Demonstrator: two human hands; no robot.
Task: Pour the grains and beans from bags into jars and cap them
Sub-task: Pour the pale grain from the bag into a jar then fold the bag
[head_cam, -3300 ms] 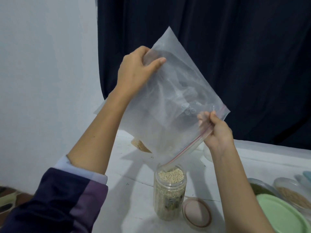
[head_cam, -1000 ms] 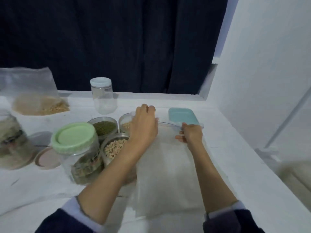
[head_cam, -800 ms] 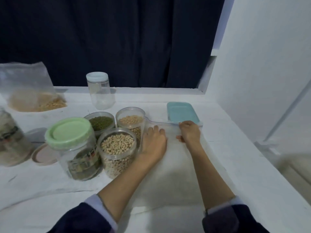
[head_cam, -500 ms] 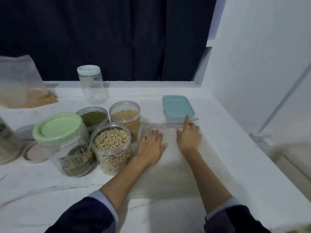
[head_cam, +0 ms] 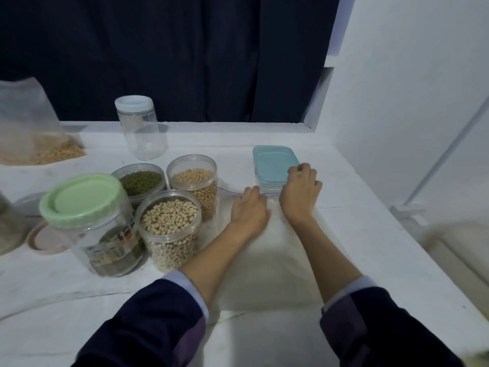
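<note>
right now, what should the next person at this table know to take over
Left hand lies flat on the empty zip bag. Right hand reaches to the blue-lidded box; grip unclear.
Done: green-lidded jar capped.
Left: three filled jars, white beans, soybeans and green beans, stand open. Grain bag at far left still holds grain; the empty capped jar stands behind.

Around the jar of pale beans (head_cam: 169, 229): the lidded jar (head_cam: 90, 223) left, two open jars (head_cam: 140, 182) (head_cam: 195, 181) behind, an empty capped jar (head_cam: 140, 128) farther back, the flat bag (head_cam: 267, 260) right, a lidded box (head_cam: 274, 165) beyond that bag.
</note>
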